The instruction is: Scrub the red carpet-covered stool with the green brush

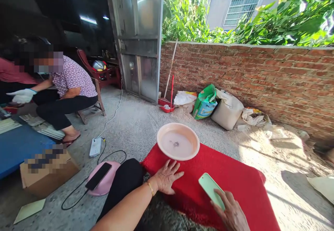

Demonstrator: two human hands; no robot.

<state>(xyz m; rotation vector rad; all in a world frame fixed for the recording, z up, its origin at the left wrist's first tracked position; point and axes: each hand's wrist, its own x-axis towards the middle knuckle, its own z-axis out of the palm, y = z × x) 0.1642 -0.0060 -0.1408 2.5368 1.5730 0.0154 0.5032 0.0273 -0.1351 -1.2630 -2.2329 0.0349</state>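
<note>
A red carpet-like cloth (229, 178) lies spread in front of me over a low support. My left hand (167, 178) rests flat on its near left part, fingers spread, with a gold bracelet at the wrist. My right hand (232, 210) grips a pale green scrub brush (211, 188) with a small hole at its far end. The brush lies against the cloth, so its underside is hidden. Just beyond my left fingertips a round pink basin (194, 151) holds cloudy water and stands on the far left corner of the cloth.
To the left, a person in a patterned shirt (75, 74) sits on a wooden chair, wearing a white glove. A pink stool (106, 182) with a phone (99, 176), a power strip (95, 147) and a cardboard box (52, 178) stand nearby. Sacks (228, 110) line the brick wall (261, 81).
</note>
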